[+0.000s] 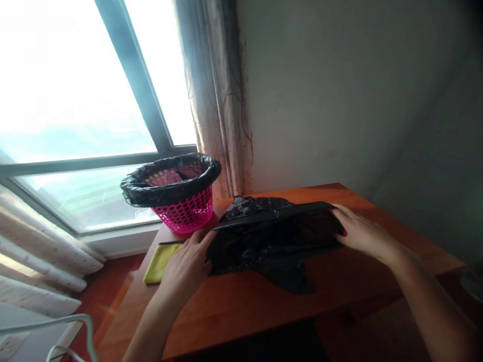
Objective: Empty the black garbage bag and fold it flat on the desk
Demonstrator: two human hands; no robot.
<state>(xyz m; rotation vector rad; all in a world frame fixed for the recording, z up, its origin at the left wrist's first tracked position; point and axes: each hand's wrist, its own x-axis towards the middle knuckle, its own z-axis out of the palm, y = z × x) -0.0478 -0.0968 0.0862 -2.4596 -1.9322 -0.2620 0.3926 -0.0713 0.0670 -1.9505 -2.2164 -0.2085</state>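
Observation:
A crumpled black plastic bag [271, 239] lies spread across the wooden table [241, 301]. My left hand [187, 264] pinches the bag's left edge with closed fingers. My right hand [360, 232] holds the bag's right edge, fingers curled over the plastic. A pink perforated basket [186, 211] stands at the table's far left corner, lined with another black bag folded over its rim [169, 188].
A yellow cloth [160, 261] lies on the table's left edge, just left of my left hand. A window and a patterned curtain [221, 100] are behind the basket. A grey wall rises behind the table. A white hanger [71, 337] shows at the bottom left.

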